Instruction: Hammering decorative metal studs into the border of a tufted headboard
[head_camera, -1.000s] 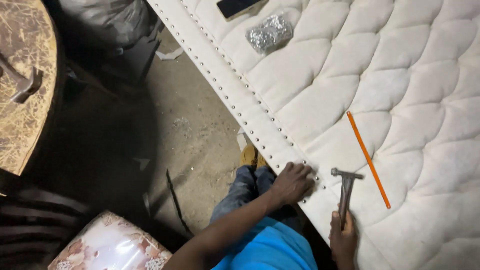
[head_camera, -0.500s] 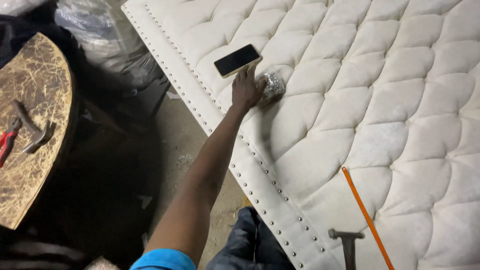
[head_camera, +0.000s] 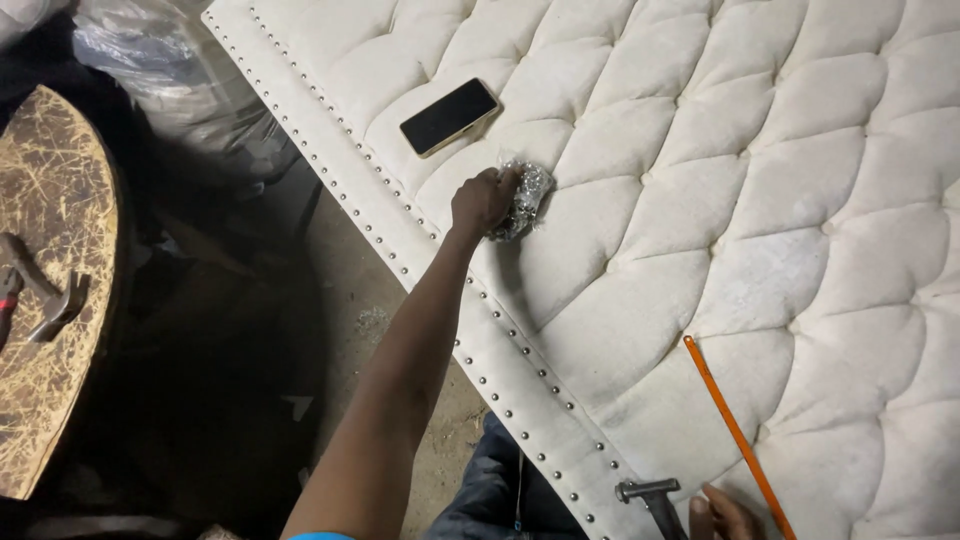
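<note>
Left hand (head_camera: 483, 198) clamped on foil bag (head_camera: 525, 197) mid-panel, beside phone (head_camera: 449, 117); right hand (head_camera: 725, 515) grips hammer (head_camera: 655, 500) near studded edge (head_camera: 500, 325).

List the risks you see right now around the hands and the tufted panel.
1. The left hand grips a small clear bag that seems to hold shiny bits; if it tears or tips, they could scatter into the tufted panel's dimples.
2. The phone lies close to the studded edge and could slide to the floor.
3. The right hand holds a hammer near the panel's edge; a slip could dent the fabric.
</note>
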